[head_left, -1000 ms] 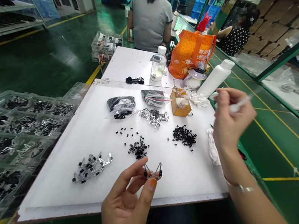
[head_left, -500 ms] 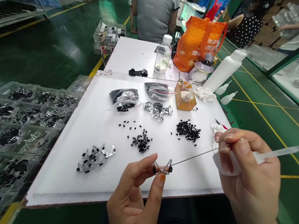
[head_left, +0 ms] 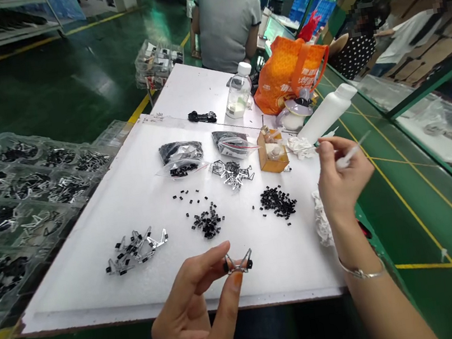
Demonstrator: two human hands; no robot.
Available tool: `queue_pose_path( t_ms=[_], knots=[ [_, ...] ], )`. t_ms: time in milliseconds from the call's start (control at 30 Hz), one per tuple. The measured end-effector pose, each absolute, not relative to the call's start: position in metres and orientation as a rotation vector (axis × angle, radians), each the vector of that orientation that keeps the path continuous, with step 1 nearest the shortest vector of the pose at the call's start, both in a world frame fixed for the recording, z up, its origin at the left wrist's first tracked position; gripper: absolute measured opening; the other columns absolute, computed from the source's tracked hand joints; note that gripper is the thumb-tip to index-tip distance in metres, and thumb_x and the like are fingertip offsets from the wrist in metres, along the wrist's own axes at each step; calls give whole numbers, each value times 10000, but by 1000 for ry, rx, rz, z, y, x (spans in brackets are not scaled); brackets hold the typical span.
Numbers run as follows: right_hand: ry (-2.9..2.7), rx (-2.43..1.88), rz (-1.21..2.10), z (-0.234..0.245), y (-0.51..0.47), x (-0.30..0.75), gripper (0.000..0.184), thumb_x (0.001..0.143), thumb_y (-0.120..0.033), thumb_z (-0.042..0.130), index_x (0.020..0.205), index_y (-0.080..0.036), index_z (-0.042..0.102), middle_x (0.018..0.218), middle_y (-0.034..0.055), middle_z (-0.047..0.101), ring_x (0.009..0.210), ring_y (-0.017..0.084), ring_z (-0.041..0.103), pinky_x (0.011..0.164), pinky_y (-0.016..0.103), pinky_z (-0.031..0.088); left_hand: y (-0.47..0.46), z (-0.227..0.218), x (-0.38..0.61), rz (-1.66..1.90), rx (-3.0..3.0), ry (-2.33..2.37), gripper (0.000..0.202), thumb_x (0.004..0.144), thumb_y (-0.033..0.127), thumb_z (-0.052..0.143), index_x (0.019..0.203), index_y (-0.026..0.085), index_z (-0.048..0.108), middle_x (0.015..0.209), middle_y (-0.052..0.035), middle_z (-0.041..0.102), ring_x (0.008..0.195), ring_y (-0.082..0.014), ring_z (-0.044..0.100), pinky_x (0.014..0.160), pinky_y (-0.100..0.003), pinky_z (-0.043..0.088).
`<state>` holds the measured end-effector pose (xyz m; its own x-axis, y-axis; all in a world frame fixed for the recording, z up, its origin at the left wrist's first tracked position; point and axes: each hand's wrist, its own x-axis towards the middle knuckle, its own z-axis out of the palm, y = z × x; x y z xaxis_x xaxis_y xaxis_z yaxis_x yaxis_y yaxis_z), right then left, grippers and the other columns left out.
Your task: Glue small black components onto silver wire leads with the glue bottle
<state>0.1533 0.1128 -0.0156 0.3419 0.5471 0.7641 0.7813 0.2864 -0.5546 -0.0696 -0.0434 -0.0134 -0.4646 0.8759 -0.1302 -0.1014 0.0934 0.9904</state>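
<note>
My left hand [head_left: 197, 321] pinches a small V-shaped metal bracket [head_left: 239, 266] with black end pieces between thumb and fingertips, above the table's front part. My right hand [head_left: 344, 177] is raised at the table's right edge, closed on a thin metal needle [head_left: 297, 151] that points left over a small wooden box [head_left: 272, 162]. A translucent dropper bottle [head_left: 351, 157] is also in that hand, its nozzle sticking out to the right and its body mostly hidden. Beyond the left hand lie two heaps of tiny black pieces, a nearer-centre heap [head_left: 208, 223] and a right heap [head_left: 278, 202].
Brackets with black ends [head_left: 134, 251] lie at left, bare brackets [head_left: 233, 174] farther back. Behind are plastic bags of parts [head_left: 181, 153], a clear bottle [head_left: 238, 91], an orange bag [head_left: 288, 75] and a white bottle [head_left: 330, 114]. Partitioned trays [head_left: 20, 189] stand left. A person [head_left: 227, 22] sits beyond.
My right hand has moved away from the bracket, up and forward, taking the needle and dropper bottle to the wooden box. The left hand still holds the bracket. The camera view has shifted slightly.
</note>
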Motion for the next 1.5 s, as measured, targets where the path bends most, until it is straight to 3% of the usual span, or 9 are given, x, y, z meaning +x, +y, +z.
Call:
queue_pose_path(
  t_ms=[133, 267, 433, 533, 667, 867, 1067, 1233, 1500],
  knots=[
    [-1463, -1428, -180, -19, 150, 165, 269, 950, -412, 616, 919, -189, 763, 842, 75, 720, 760, 242, 642, 834, 438, 492, -43, -19, -77, 1512, 883, 1565, 210, 793, 300, 818, 998, 345, 824, 940, 20, 804, 884, -183, 781, 787, -226, 665],
    [-1537, -1443, 63, -18, 147, 153, 385, 845, -417, 756, 1174, -217, 752, 773, 7, 673, 636, 183, 560, 724, 375, 499, -44, -20, -79, 1541, 982, 1561, 248, 820, 235, 784, 1028, 366, 819, 933, 35, 796, 859, -163, 775, 782, -212, 660],
    [-1308, -1263, 1003, -22, 61, 110, 389, 893, -523, 705, 1203, -290, 749, 848, -11, 664, 503, 101, 359, 667, 337, 492, -48, -23, -74, 1635, 1218, 1585, 381, 863, 101, 721, 1110, 386, 776, 992, 78, 783, 1073, -144, 727, 983, -230, 593],
    [-1305, -1132, 1378, -22, 8, 89, 380, 839, -548, 766, 1137, -312, 783, 667, -23, 561, 705, 188, 559, 808, 352, 511, -47, -25, -73, 1663, 1476, 1509, 467, 849, 0, 701, 1178, 330, 737, 1014, 62, 791, 1083, -159, 733, 1049, -310, 568],
    [-1280, -1061, 1357, -21, -20, 76, 252, 820, -418, 817, 1053, -324, 799, 638, 11, 548, 1144, 300, 614, 987, 415, 479, -46, -22, -74, 1679, 1675, 1414, 505, 808, -54, 703, 1183, 283, 715, 943, 60, 781, 810, -133, 748, 1091, -405, 541],
    [-1216, -1090, 1355, -22, -22, 75, 155, 818, -385, 825, 942, -298, 795, 863, 64, 670, 1124, 284, 618, 927, 388, 511, -47, -17, -73, 1682, 1741, 1389, 532, 801, -73, 694, 1190, 289, 716, 890, 70, 776, 699, -114, 732, 1096, -440, 538],
    [-1167, -1040, 1413, -21, -27, 75, 76, 846, -302, 803, 915, -321, 777, 766, 28, 626, 1150, 247, 601, 926, 332, 497, -46, -15, -72, 1680, 1741, 1374, 530, 817, -94, 666, 1188, 281, 718, 914, 61, 768, 722, -103, 733, 1118, -447, 521],
    [-1143, -1099, 1319, -21, -29, 74, 106, 797, -318, 849, 874, -289, 783, 901, 54, 659, 1087, 254, 612, 836, 322, 518, -48, -14, -71, 1674, 1776, 1356, 526, 811, -109, 668, 1174, 268, 721, 934, 59, 765, 738, -100, 747, 1124, -436, 517],
    [-1186, -1080, 1294, -24, -30, 75, 151, 817, -357, 832, 964, -341, 806, 768, 28, 625, 1015, 256, 626, 905, 374, 515, -48, -16, -73, 1637, 1751, 1346, 526, 797, -77, 694, 1191, 271, 708, 926, 57, 776, 736, -120, 734, 1109, -441, 532]
  ],
)
